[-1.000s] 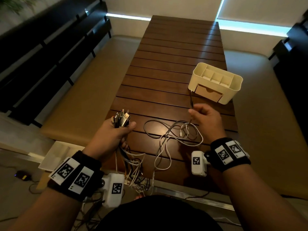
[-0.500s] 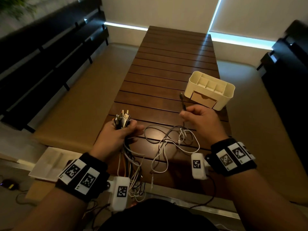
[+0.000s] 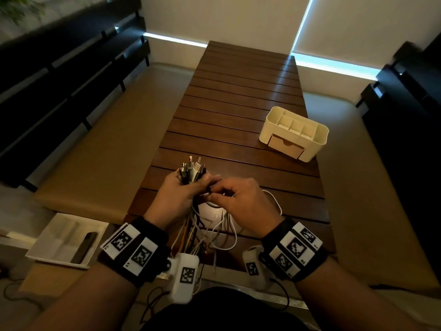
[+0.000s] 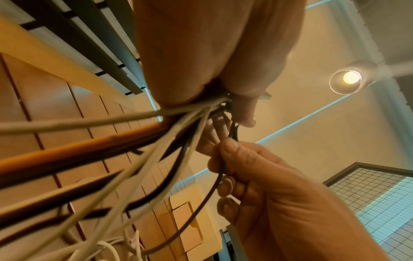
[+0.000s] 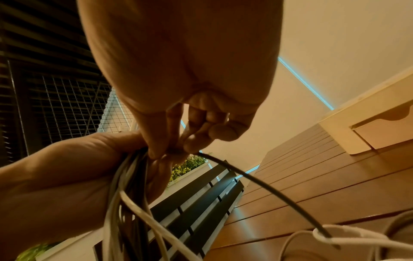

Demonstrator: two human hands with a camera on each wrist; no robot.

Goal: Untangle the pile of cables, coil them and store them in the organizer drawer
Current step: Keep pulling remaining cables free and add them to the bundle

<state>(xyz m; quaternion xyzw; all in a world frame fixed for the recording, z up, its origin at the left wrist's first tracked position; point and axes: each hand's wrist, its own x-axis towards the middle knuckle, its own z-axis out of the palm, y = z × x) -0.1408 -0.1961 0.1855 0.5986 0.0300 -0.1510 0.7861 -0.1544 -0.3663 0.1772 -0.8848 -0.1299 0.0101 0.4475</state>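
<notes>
Above the near end of the dark slatted wooden desk [image 3: 238, 111], the left hand [image 3: 176, 197] is gripping a bundle of white, black and orange cables [image 3: 191, 170] just below their plugs. The right hand [image 3: 241, 201] is pinching a thin black cable [image 5: 263, 187] beside it. The cables look light, limp and snag-prone, so holding near the plugs seems best. Only the right wrist view is showing that cable threading a white loop [image 5: 321, 233]; only the head view shows the plugs fanned upright. The cream plastic organizer's drawer [image 3: 285, 145] is sitting closed, well apart.

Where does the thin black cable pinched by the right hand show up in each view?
Head: black cable, centre, between the hands.
Left wrist: black cable, centre, arcing downward.
Right wrist: black cable, centre to lower right.
Shared landmark: cream organizer.
</notes>
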